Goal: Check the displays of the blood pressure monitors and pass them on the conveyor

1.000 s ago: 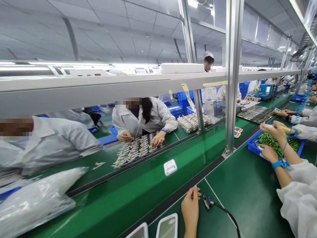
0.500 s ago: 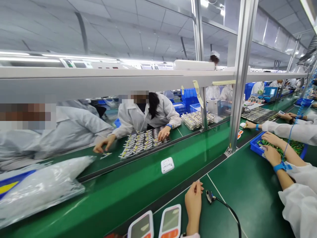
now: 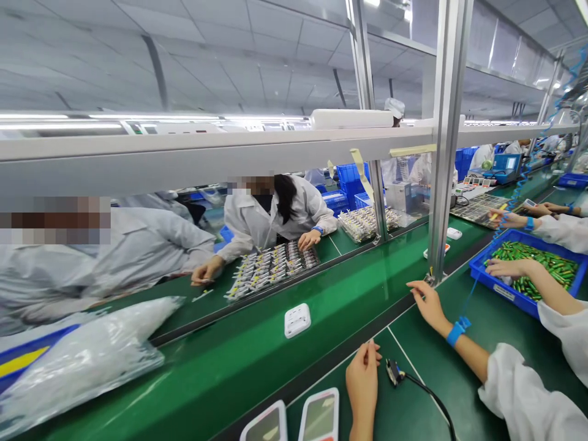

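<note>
From the head view, the person's left hand (image 3: 362, 383) lies flat and open on the matte green surface (image 3: 459, 361), fingers together, gripping nothing, just as it lay a second ago; the right hand is out of the picture, so nothing can be said of it. Just to the right of those fingertips rests the small black cable connector (image 3: 394, 372), near but not touching, its thin black lead curling off toward the near edge. What has changed: the little white rounded-square plastic unit (image 3: 297, 320) riding the glossy green conveyor belt (image 3: 229, 361) has slid further left along the belt, and a neighbouring co-worker's hand with a blue wrist strap (image 3: 429, 303) now reaches in to the belt's near edge by the aluminium post (image 3: 443, 184), where before both of that person's hands were in the blue plastic bin of green cylinders (image 3: 505, 293). That reads as the line flowing on while this station waits with idle fingers. At the near edge sit two white-framed flat panels with grey screens (image 3: 321, 419), side by side, left of the wrist. Across the belt, a crinkled clear plastic bag (image 3: 87, 361) lies at the far left.
</note>
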`<state>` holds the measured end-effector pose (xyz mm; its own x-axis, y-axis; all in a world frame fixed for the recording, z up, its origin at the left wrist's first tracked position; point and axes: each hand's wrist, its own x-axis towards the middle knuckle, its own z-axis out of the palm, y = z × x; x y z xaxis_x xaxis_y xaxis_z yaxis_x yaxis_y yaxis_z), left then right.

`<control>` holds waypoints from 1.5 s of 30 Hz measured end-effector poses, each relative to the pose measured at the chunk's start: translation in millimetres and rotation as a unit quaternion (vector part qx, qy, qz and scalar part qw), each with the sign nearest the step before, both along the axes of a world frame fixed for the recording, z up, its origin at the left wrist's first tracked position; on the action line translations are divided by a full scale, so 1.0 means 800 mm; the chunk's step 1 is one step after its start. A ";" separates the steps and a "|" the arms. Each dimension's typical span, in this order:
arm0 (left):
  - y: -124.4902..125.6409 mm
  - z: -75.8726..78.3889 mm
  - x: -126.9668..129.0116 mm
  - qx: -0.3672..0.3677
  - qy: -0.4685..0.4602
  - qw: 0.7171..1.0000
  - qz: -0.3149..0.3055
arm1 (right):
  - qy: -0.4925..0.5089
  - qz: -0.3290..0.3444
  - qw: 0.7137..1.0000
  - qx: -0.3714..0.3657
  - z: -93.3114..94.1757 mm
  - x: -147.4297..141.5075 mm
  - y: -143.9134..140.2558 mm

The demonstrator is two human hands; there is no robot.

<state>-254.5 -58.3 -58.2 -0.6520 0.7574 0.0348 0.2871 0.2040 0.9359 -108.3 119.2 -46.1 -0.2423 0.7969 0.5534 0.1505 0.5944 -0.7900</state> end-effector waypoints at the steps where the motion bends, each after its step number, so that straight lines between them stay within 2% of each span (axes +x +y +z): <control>1: -0.001 0.001 0.000 -0.001 -0.001 1.000 0.001 | 0.013 0.006 1.000 -0.016 -0.005 -0.014 -0.003; 4: -0.002 0.004 0.001 -0.005 -0.004 1.000 -0.002 | 0.042 0.008 0.997 -0.058 -0.020 -0.034 -0.008; 11: -0.002 0.007 -0.002 -0.006 -0.012 1.000 -0.001 | 0.089 -0.021 0.989 -0.113 -0.036 -0.027 0.000; 23: -0.003 0.015 0.001 -0.019 -0.001 1.000 0.001 | 0.101 0.027 0.981 -0.163 -0.028 -0.031 -0.007; 32: -0.003 0.014 -0.004 -0.045 -0.005 0.999 -0.007 | 0.108 0.035 0.977 -0.181 -0.028 -0.035 -0.009; 45: -0.004 0.024 -0.004 -0.077 0.019 0.997 -0.013 | 0.142 0.043 0.970 -0.195 -0.030 -0.040 -0.007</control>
